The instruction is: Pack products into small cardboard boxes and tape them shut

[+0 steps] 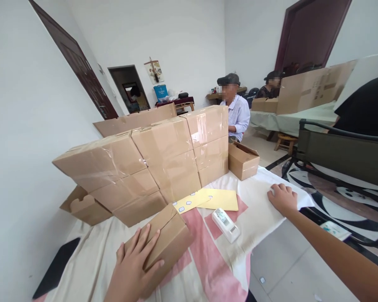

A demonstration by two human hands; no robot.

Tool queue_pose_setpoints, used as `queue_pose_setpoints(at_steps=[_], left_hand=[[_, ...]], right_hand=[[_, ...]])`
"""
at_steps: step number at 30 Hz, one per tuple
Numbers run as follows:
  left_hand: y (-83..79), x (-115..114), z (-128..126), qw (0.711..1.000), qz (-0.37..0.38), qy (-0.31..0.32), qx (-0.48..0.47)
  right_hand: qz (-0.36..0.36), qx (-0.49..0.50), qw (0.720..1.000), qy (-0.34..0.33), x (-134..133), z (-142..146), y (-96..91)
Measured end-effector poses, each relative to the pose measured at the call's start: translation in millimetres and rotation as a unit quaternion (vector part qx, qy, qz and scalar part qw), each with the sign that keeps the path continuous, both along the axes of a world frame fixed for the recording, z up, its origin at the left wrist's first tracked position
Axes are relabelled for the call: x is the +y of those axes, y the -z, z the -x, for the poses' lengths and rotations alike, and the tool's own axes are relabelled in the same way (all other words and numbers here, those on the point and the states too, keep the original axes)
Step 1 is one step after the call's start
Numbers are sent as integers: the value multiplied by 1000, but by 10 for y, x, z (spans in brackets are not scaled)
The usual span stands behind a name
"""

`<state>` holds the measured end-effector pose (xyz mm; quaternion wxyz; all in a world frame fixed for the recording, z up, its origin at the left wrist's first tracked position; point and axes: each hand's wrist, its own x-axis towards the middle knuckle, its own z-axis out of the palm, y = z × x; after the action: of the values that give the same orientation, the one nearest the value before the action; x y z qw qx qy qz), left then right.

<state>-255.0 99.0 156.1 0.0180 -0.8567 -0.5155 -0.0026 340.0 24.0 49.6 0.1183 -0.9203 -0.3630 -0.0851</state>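
Note:
My left hand [132,262] lies on a closed cardboard box [170,241], its fingers spread over the top and the thumb along the near side. The box sits on the cloth-covered table in front of me. My right hand [282,199] rests on the white tablecloth [261,201] near the right table edge, fingers slightly bent and apart, with nothing seen in it. Between the hands are a white device [226,225] with a small grey panel and yellow sheets [218,199] bearing a few small blue-edged stickers.
A wall of stacked, taped boxes [164,155] stands across the table. An opened box [244,161] is at its right end, another open box [90,207] at its left. A person [237,111] sits behind the stack. A folding chair [343,155] stands at the right.

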Motion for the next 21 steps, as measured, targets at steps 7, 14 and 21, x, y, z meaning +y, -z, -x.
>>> queue_pose_setpoints(at_steps=[7,14,21], left_hand=[[-75,13,-157,999,-12,-38,7],[187,-196,-280,987,-137,-59,-60],[697,-479,-1261,896,-167,261,-320]], right_hand=[[2,1,1000,2,0,-24,31],[-12,12,1000,-4,16,-66,97],[-48,41,998,-15,-1,25,25]])
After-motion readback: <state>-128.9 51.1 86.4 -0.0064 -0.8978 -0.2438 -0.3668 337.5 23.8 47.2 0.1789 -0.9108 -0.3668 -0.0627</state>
